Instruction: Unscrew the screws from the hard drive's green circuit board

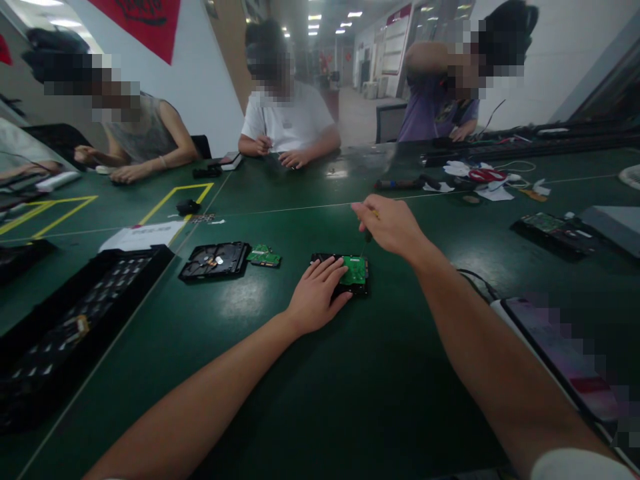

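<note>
A hard drive [356, 270] with a green circuit board facing up lies on the dark green table. My left hand [315, 297] rests over its left part, fingers stretched across the top and thumb along the near edge, holding it against the table. Above its right end, my right hand [393, 227] is closed round a screwdriver [368, 236] whose thin shaft points down at the board. The exact tip contact is too small to make out. To the left lie a loose green circuit board [265, 256] and another black hard drive [214, 261] with small pieces on it.
A long black tray [80, 320] stands at the left. Another drive [553, 233] and a phone-like screen device [565, 360] with a cable lie at the right. Papers and tangled wires [487, 177] are farther back. Three people sit across the table; part of another shows at far left.
</note>
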`<act>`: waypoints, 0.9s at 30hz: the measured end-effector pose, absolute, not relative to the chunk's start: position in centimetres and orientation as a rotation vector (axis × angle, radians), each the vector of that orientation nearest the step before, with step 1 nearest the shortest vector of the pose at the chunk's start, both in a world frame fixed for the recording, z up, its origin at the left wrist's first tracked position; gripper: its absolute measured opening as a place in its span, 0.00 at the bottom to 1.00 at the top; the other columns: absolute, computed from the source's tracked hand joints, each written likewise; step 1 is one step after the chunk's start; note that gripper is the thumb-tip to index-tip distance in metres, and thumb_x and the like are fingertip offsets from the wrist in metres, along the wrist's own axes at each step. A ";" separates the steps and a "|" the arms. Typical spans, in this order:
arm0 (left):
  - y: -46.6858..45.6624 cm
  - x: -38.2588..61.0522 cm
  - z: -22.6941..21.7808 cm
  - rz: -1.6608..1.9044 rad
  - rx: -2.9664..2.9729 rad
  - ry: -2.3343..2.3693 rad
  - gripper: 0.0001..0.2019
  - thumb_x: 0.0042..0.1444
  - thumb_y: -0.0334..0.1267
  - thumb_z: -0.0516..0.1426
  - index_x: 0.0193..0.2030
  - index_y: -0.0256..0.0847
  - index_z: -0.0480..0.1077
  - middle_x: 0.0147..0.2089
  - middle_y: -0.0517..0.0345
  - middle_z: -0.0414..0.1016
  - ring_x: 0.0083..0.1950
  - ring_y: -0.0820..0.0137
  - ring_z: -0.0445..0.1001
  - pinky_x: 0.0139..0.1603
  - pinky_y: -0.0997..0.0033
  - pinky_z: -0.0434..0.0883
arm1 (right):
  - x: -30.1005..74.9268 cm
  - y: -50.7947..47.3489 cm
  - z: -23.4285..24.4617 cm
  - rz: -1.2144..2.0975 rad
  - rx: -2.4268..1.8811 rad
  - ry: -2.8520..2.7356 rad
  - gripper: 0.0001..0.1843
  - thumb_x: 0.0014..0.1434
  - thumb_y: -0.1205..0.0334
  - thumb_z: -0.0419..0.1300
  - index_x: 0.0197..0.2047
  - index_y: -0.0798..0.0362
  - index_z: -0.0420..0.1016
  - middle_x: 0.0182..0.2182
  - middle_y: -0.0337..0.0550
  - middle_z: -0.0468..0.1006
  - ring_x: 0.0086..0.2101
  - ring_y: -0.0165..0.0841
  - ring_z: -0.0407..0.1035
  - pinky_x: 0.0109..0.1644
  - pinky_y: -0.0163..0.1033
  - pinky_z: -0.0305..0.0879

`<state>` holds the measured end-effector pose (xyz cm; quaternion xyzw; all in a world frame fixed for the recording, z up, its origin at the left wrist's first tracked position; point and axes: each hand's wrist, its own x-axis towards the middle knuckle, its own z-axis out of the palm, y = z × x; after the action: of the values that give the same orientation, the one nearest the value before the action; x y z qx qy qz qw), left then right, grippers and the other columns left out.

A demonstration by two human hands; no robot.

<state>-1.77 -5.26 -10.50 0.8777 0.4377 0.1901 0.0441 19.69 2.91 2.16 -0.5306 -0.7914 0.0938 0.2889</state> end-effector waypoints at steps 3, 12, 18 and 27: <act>-5.3 -1.7 -10.4 0.576 2.680 1.350 0.28 0.73 0.53 0.53 0.73 0.42 0.62 0.78 0.49 0.62 0.81 0.56 0.56 0.81 0.44 0.53 | 19.7 3.0 2.0 0.314 -1.385 -2.108 0.29 0.77 0.42 0.47 0.33 0.49 0.76 0.29 0.44 0.84 0.34 0.39 0.78 0.42 0.42 0.64; -5.2 -1.7 -10.5 0.567 2.688 1.356 0.28 0.73 0.53 0.53 0.73 0.42 0.62 0.78 0.49 0.62 0.81 0.57 0.55 0.81 0.45 0.53 | 19.9 3.4 1.4 0.641 -1.313 -1.961 0.39 0.72 0.30 0.47 0.28 0.52 0.81 0.28 0.45 0.84 0.32 0.36 0.77 0.41 0.40 0.65; -5.3 -1.7 -10.5 0.578 2.693 1.356 0.28 0.73 0.52 0.53 0.73 0.41 0.63 0.78 0.49 0.62 0.81 0.56 0.56 0.81 0.45 0.53 | 20.0 3.0 1.6 0.820 -1.240 -1.970 0.40 0.68 0.26 0.50 0.31 0.53 0.83 0.31 0.46 0.85 0.31 0.34 0.75 0.37 0.38 0.63; -5.3 -1.8 -10.5 0.584 2.693 1.351 0.28 0.73 0.52 0.54 0.74 0.41 0.62 0.78 0.49 0.61 0.81 0.56 0.56 0.81 0.45 0.53 | 20.0 3.6 1.4 0.941 -1.303 -1.869 0.36 0.76 0.40 0.45 0.28 0.54 0.79 0.29 0.47 0.83 0.28 0.32 0.70 0.32 0.37 0.59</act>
<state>-1.78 -5.30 -10.48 0.8769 0.4399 0.1902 0.0365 20.00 3.65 1.42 -0.4988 -0.7152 0.3599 0.3318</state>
